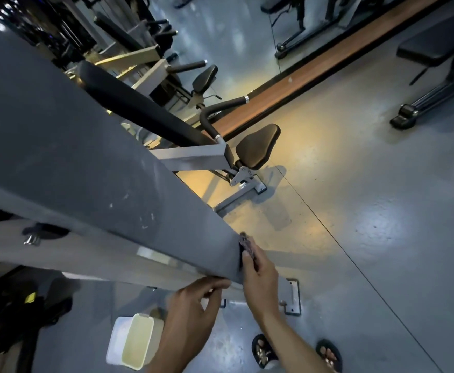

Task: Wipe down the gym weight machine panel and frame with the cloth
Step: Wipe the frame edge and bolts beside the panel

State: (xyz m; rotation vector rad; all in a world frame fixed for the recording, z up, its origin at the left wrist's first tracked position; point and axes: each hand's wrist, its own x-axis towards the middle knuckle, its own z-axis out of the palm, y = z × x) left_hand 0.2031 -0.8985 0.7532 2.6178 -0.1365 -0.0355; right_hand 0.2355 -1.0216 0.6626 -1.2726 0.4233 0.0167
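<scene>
The weight machine's dark grey panel [91, 168] slants across the left and centre of the view, scuffed with small white marks. Its lighter grey frame [86, 259] runs just below it. My right hand [261, 275] grips a small dark cloth [247, 244] and holds it against the panel's near right corner. My left hand [193, 305] rests with curled fingers on the panel's lower edge, just left of that corner. Most of the cloth is hidden inside my right hand.
A white plastic tub [134, 343] stands on the grey floor under my left forearm. The machine's black seat [259, 146] and curved handle [220, 109] lie beyond the panel. A black bench [436, 52] stands at the far right. My sandalled feet [263, 351] show at the bottom.
</scene>
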